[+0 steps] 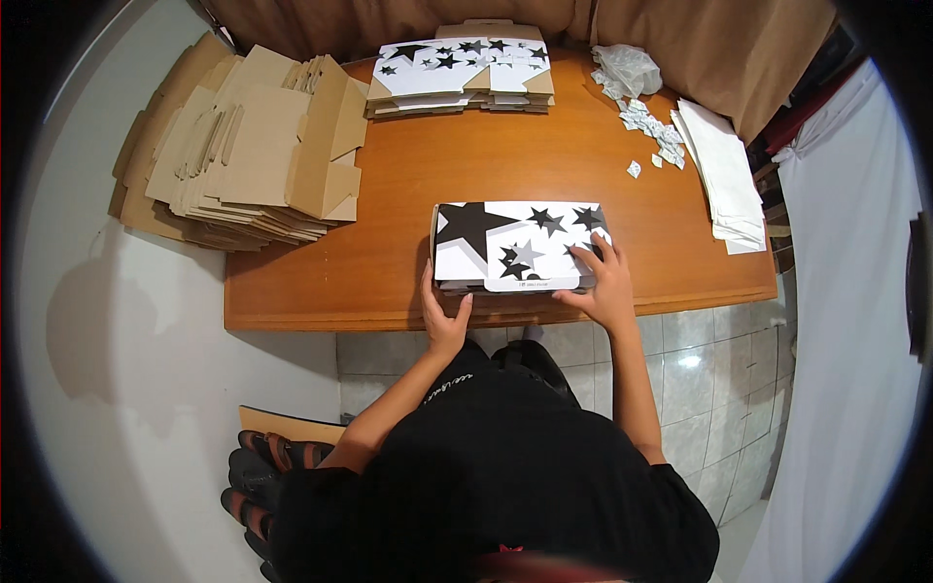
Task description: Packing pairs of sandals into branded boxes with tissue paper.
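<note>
At the centre of the frame a closed white box printed with black and grey stars (515, 245) sits flat near the front edge of a wooden table (408, 194), lid side up. The left hand (443, 316) is pressed against the box's front wall at its lower left corner, fingers spread and loosely curled against the edge rather than wrapped round anything; it seems to brace the box so that it does not slide toward the body. The right hand (604, 282) lies flat over the box's lower right corner, fingers extended across the lid and palm down, holding the top shut or pressing it into place; neither hand has the box lifted or enclosed. The box thus lies just beyond and partly under both hands, between them, touching each. In the upper left of the frame a thick stack of flattened brown cardboard blanks (243, 146) overhangs the table's left end, within reach as stock. At the top centre lies a pile of flat star-printed sheets (462, 68). In the upper right are a crumpled clear plastic bag (630, 68), scattered small white packets (653, 126) and a stack of white paper sheets (724, 175), all well apart from the hands.
</note>
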Demonstrator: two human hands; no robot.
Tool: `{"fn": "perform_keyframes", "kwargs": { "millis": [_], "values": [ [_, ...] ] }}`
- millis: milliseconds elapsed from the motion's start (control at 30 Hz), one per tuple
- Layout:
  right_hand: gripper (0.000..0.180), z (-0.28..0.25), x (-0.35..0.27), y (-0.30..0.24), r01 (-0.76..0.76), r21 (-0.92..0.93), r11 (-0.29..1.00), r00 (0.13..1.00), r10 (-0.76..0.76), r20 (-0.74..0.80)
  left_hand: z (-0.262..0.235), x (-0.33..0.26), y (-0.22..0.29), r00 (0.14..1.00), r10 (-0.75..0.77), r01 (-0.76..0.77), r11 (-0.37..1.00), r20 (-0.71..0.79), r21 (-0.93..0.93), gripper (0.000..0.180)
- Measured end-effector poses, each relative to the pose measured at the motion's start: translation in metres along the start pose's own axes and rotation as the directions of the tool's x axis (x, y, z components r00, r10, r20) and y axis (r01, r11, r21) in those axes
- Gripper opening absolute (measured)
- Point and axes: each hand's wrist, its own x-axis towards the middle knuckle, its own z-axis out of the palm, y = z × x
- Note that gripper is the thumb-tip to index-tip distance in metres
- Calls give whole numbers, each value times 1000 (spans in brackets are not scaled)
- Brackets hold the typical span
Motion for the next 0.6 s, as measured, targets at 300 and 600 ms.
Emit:
{"fn": "perform_keyframes", "kwargs": {
  "millis": [300,600],
  "values": [
    [61,-17,28,-13,-29,-183,983,995,45,84,-5,29,-8,969,-247,240,960,29,147,47],
    [63,-24,60,-15,-70,-233,970,970,120,212,-13,45,-10,964,233,-262,916,126,304,53]
  ]
}}
